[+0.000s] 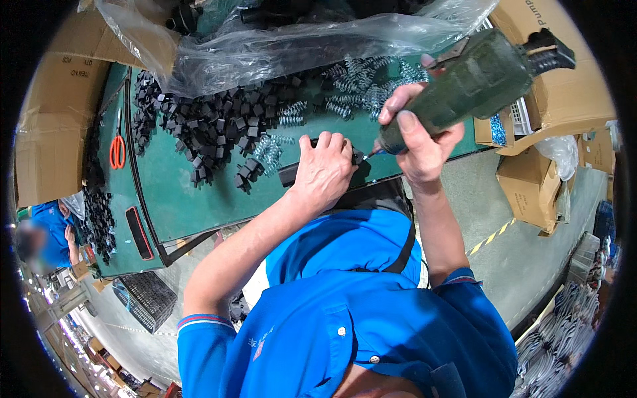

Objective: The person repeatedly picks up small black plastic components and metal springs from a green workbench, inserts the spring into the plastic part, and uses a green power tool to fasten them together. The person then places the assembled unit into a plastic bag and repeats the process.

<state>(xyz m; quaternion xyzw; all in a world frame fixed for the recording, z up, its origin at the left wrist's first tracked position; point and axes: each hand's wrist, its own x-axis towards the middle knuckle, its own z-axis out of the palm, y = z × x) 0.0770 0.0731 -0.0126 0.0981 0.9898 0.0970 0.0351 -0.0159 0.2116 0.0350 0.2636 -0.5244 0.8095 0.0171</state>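
My right hand (426, 147) is wrapped round a dark green power screwdriver (468, 86), tilted with its bit pointing down and left. The bit's tip is at the right end of a long black plastic part (289, 175), at the table's near edge. My left hand (323, 167) is closed over the middle of that part and presses it to the green table (179, 202); its fingers hide most of it. Whether the bit touches a screw I cannot tell. Beyond my left hand lie loose metal springs (267, 154) and a heap of small black plastic blocks (215, 126).
A box lined with clear plastic (265, 60) stands along the far side. More springs (358, 86) lie before it. To the left are orange-handled scissors (117, 151), a red-edged phone-like object (139, 232) and a seated person in blue (54, 229). Cardboard boxes (531, 186) stand right.
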